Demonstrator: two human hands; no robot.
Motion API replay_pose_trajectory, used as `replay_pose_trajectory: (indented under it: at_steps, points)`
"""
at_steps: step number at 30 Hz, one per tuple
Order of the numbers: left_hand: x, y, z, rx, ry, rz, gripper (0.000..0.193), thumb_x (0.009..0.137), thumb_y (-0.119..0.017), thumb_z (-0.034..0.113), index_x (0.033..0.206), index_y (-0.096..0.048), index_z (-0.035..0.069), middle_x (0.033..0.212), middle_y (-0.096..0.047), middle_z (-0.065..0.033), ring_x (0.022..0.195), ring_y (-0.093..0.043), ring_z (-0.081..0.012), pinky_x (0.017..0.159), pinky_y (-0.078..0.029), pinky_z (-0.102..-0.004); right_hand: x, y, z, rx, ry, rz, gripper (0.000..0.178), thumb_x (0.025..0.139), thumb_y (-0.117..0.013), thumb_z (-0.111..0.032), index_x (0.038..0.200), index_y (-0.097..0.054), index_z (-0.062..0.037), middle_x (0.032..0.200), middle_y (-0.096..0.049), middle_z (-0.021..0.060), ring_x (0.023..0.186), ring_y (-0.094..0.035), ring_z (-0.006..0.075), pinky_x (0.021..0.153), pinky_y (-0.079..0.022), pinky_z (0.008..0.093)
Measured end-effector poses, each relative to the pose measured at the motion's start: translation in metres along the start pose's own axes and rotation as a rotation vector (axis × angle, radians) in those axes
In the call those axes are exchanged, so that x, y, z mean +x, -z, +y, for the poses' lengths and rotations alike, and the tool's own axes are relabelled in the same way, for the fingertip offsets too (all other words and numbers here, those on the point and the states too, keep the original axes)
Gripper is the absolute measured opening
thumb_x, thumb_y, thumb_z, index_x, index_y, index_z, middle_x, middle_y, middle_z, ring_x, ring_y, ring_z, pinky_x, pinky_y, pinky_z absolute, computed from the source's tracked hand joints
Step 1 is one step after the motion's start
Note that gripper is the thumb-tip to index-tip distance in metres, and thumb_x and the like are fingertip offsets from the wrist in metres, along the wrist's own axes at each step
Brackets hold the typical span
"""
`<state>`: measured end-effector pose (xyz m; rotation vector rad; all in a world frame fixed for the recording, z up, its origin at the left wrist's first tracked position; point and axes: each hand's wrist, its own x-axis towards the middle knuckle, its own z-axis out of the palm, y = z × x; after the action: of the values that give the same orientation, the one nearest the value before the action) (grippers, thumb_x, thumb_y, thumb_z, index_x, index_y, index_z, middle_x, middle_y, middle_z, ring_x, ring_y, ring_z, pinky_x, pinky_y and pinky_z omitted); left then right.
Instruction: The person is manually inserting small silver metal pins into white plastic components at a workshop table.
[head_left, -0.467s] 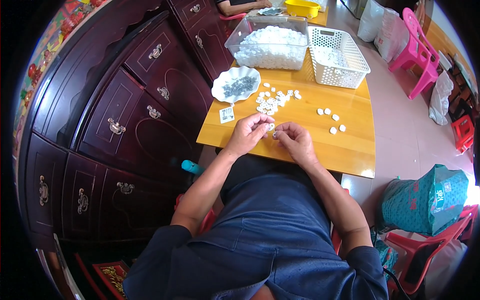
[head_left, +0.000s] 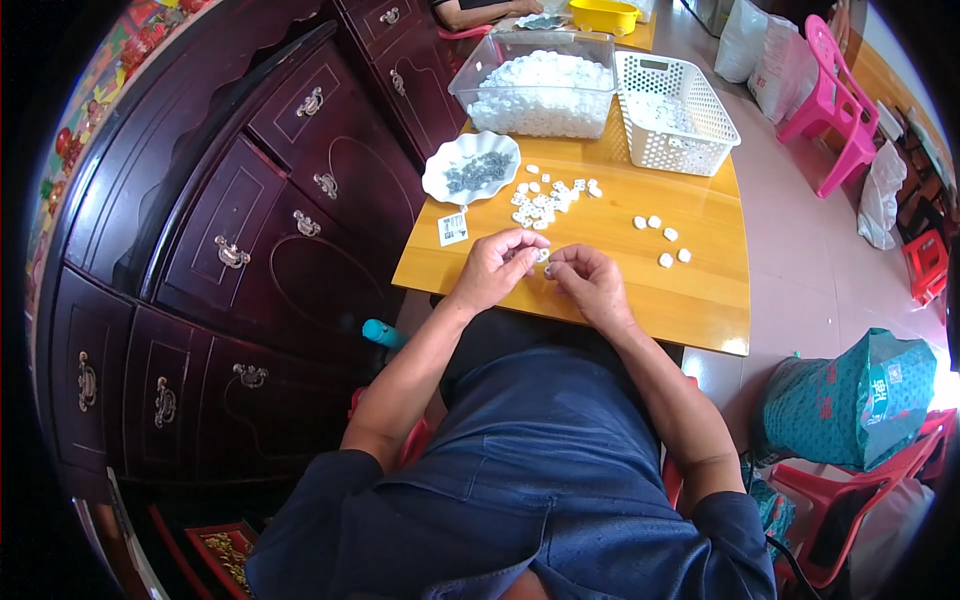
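Left hand [head_left: 492,270] and right hand [head_left: 590,283] stay together over the counter [head_left: 640,290] edge, fingers pinched shut on one small white piece [head_left: 541,256] between them; little has shifted, loose pieces [head_left: 545,198] wait just beyond

Bare counter [head_left: 640,290] lies open at centre right of the frame. Scattered white pieces [head_left: 548,196], a white dish [head_left: 470,168], a clear tub [head_left: 535,85] and a white basket [head_left: 672,100] crowd the top.
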<state>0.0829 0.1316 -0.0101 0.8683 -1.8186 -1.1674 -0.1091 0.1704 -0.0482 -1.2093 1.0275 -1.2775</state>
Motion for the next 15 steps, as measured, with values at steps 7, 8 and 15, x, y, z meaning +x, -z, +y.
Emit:
replay_pose_trajectory:
  at_steps: [7, 8, 15]
  points:
    - [-0.0001, -0.0003, -0.0002, 0.002, 0.0, 0.0, 0.017, 0.1, -0.062, 0.008, 0.114, -0.068, 0.0, 0.092, -0.069, 0.0004, 0.075, -0.061, -0.0044, 0.07, -0.052, -0.0202, -0.0002, -0.0004, -0.0002, -0.006, 0.006, 0.0, 0.015, 0.095, -0.068, -0.01, 0.104, -0.069, 0.0021, 0.086, -0.073, 0.0054, 0.077, -0.067, 0.0101, 0.068, -0.056, 0.0256]
    - [-0.0001, -0.0002, -0.0004, 0.025, -0.01, 0.002, 0.017, 0.1, -0.062, 0.008, 0.114, -0.068, 0.0, 0.092, -0.069, 0.0004, 0.075, -0.061, -0.0043, 0.07, -0.051, -0.0201, 0.0, -0.0003, 0.001, -0.006, 0.006, 0.0, 0.015, 0.095, -0.068, -0.01, 0.104, -0.069, 0.0021, 0.086, -0.073, 0.0054, 0.077, -0.067, 0.0101, 0.068, -0.056, 0.0256]
    - [0.0001, -0.0009, -0.0038, 0.055, -0.01, 0.018, 0.016, 0.1, -0.062, 0.008, 0.113, -0.069, 0.001, 0.091, -0.069, 0.001, 0.074, -0.061, -0.0039, 0.069, -0.051, -0.0198, 0.0004, -0.0005, 0.0041, -0.074, 0.051, 0.029, 0.013, 0.093, -0.07, -0.011, 0.099, -0.07, 0.0009, 0.08, -0.072, 0.0038, 0.07, -0.065, 0.0084, 0.064, -0.053, 0.0252]
